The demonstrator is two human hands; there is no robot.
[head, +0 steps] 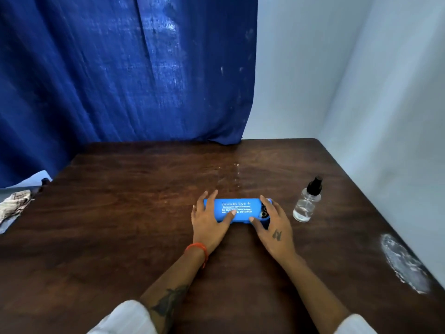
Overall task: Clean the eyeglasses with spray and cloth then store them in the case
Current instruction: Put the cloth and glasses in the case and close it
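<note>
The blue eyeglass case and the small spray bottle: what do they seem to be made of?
The blue eyeglass case looks like matte moulded plastic: even colour, rounded edges, white printed text, though a soft rubbery coating is possible. The small clear spray bottle is transparent, glass or clear plastic, I cannot tell which; liquid shows through, and its black pump cap looks plastic.

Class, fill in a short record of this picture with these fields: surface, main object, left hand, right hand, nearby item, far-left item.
surface: dark brown wooden table
main object: bright blue plastic eyeglasses case with white print, lying flat, right end slightly open
left hand: left hand rests on the case's left end, fingers straight
right hand: right hand at the case's right end, grip unclear
nearby item: clear spray bottle with black nozzle, upright, right of the case
far-left item: checked cloth at the table's left edge
</note>
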